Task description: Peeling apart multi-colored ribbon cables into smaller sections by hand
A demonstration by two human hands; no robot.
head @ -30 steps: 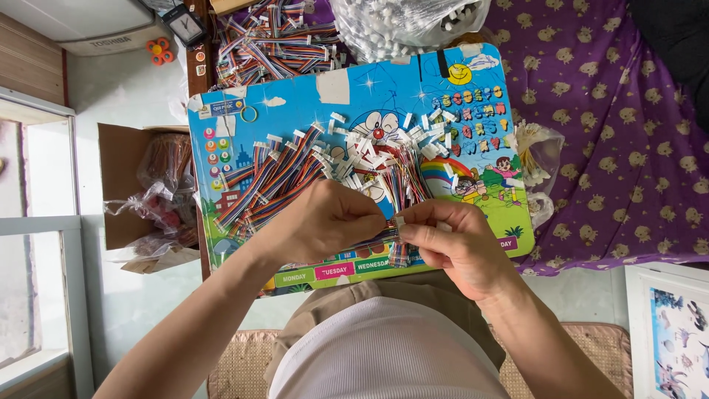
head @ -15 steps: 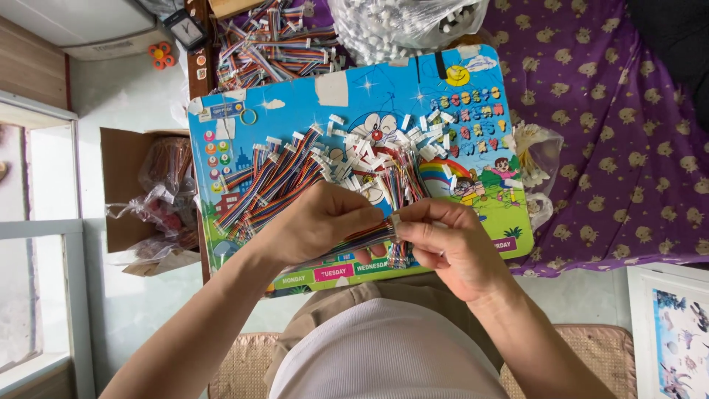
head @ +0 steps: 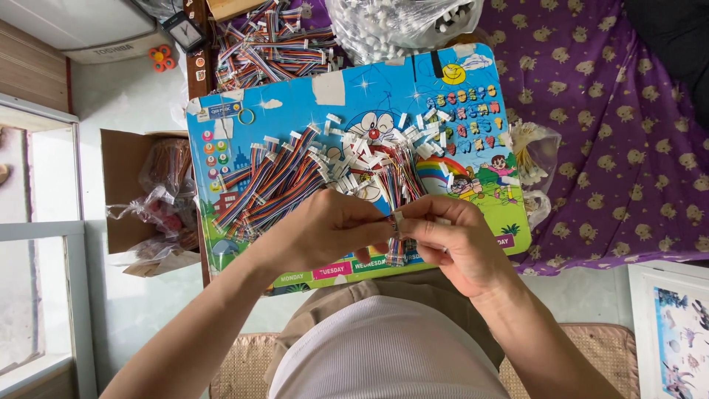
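Note:
My left hand [head: 332, 229] and my right hand [head: 454, 240] meet over the near edge of a colourful cartoon board [head: 458, 155]. Together they pinch a short multicoloured ribbon cable [head: 397, 247] with a small white connector at its top; its striped wires hang down between my fingers. Just beyond my left hand lies a fanned pile of rainbow ribbon cables [head: 269, 185]. Loose white connectors [head: 362, 151] and more short cables [head: 402, 177] are scattered on the middle of the board.
A heap of further ribbon cables [head: 273, 44] and a clear bag of white connectors [head: 399, 22] sit at the far side. A cardboard box with plastic bags [head: 151, 199] stands left. Purple patterned cloth [head: 613, 133] covers the right.
My hands have stayed together on the cable, fingers shifting slightly around the connector. The view has tilted a little.

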